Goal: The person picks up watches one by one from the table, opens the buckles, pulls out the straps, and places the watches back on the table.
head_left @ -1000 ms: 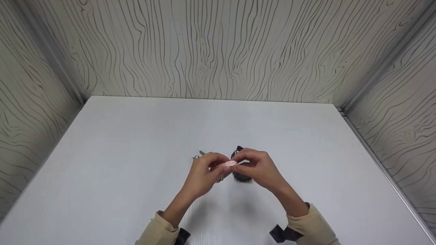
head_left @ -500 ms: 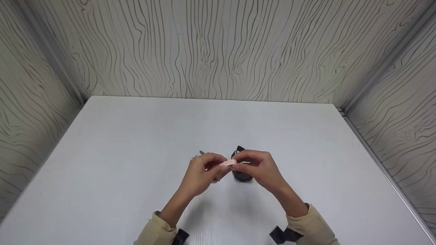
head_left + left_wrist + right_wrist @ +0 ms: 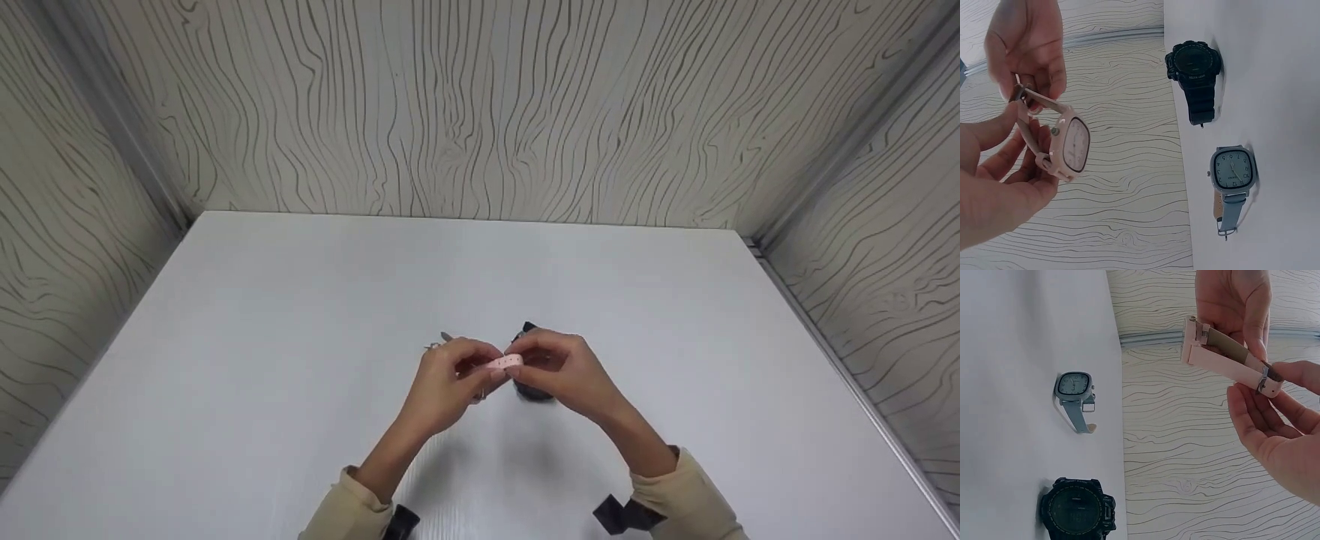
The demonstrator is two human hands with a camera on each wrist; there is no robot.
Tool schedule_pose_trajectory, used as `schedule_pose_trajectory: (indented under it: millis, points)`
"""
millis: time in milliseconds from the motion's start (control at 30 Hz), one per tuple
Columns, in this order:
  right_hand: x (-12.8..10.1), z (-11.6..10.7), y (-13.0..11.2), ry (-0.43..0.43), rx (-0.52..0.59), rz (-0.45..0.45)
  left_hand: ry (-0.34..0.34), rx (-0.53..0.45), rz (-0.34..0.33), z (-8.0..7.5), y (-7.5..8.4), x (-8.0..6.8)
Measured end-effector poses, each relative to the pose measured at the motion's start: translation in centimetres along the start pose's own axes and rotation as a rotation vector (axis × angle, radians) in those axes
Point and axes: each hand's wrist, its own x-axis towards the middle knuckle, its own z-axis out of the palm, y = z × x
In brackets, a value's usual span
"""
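A pink wristwatch with a squarish face is held off the table between both hands, its strap bent into a loop. My left hand pinches the strap with thumb and fingers; the watch case hangs beside those fingers. From the other side, my right hand pinches the strap end by the metal buckle. In the right wrist view the strap passes through the buckle, with its punched end at the fingertips. Seen from the head, the hands cover most of the watch and only a pink strip of strap shows.
On the white table lie a black digital watch and a blue-grey square watch with its strap unfastened. Both are partly hidden behind the hands in the head view. Wood-patterned panels enclose the table's back and sides.
Both hands stay nearly in place, shifting only slightly. The pink strap between the fingertips turns a little, while both hands keep hold of it.
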Motion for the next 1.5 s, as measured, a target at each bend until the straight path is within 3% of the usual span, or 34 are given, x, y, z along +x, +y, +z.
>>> schedule_pose_trajectory:
  millis: [200, 533, 800, 1233, 1500]
  points:
    - [0.01, 0.23, -0.07, 0.021, -0.021, -0.022, 0.007, 0.032, 0.011, 0.13, 0.12, 0.01]
    - [-0.04, 0.15, 0.03, 0.044, -0.01, -0.083, -0.004, -0.016, 0.008, -0.06, 0.08, 0.22]
    - [-0.33, -0.19, 0.16, 0.08, 0.026, -0.019, -0.011, -0.068, -0.03, -0.13, -0.49, 0.27]
    - [-0.03, 0.39, 0.19, 0.034, -0.049, 0.064, 0.019, 0.002, -0.009, 0.29, -0.37, 0.05]
    - [0.04, 0.53, 0.27, 0.035, -0.097, 0.001, 0.025, 0.035, 0.007, 0.38, -0.26, 0.07]
